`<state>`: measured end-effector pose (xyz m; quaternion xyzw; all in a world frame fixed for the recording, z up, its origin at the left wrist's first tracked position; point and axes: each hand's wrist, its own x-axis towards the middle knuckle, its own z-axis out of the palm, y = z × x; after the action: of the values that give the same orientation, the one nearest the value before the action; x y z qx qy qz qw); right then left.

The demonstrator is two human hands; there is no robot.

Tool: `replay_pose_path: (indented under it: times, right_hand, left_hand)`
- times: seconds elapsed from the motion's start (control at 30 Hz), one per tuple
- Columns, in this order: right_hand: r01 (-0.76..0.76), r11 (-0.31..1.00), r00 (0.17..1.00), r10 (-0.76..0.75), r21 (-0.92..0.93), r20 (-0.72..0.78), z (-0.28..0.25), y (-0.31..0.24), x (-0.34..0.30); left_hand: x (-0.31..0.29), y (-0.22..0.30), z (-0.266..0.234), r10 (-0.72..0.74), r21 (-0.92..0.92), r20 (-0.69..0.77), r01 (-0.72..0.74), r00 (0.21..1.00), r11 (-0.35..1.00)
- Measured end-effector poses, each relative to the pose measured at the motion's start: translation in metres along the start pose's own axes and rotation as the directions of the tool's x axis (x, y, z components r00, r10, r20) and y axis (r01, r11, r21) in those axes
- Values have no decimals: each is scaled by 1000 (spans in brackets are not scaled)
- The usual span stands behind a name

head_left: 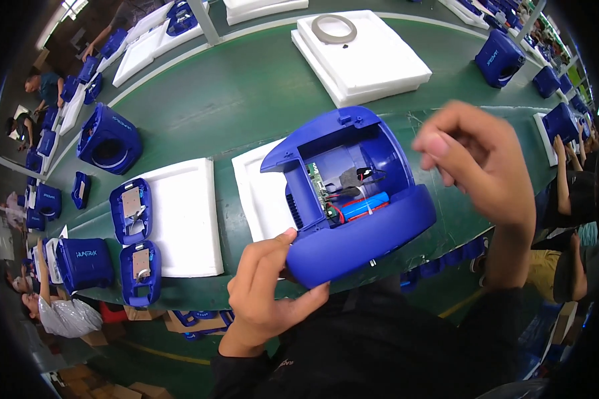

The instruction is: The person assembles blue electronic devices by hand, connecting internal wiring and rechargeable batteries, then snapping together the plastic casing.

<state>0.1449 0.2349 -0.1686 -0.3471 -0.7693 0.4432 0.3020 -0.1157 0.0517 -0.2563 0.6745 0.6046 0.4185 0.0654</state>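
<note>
A blue plastic housing lies tilted before me with its opening facing up. Inside it I see a green circuit board, a blue cylindrical battery and dark wires with a black connector. My left hand grips the housing's near left corner, thumb along the near edge and fingers at the side. To the right of the housing and apart from it, my right hand is raised, its fingers curled toward the thumb. Whether anything small is between those fingertips is hidden.
A white foam pad at left carries two blue panels along its edge. Another foam pad lies partly beneath the housing. Behind, stacked foam boards hold a tape roll. Blue housings stand around; people work at both sides.
</note>
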Motion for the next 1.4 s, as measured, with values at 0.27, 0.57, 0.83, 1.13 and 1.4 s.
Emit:
replay_pose_path:
  times: [0.27, 0.57, 0.83, 1.13, 1.4]
  right_hand:
    - [64, 934, 996, -37, 351, -85, 17, 61, -73]
    - [99, 954, 988, -60, 284, -141, 29, 90, -18]
    - [4, 932, 991, 45, 362, -126, 51, 84, -28]
    - [-2, 974, 990, 34, 228, -139, 52, 78, -19]
    - [-6, 975, 985, 44, 223, -167, 56, 81, -21]
  left_hand:
    - [27, 10, 5, -340, -535, -107, 235, 934, 812]
    - [87, -3, 3, -498, -339, 7, 471, 867, 814]
    - [88, -29, 13, -497, -283, 12, 480, 868, 830]
    - [100, -39, 4, -526, -278, 125, 539, 841, 795]
    - [103, -45, 1, -494, -145, 158, 515, 855, 845]
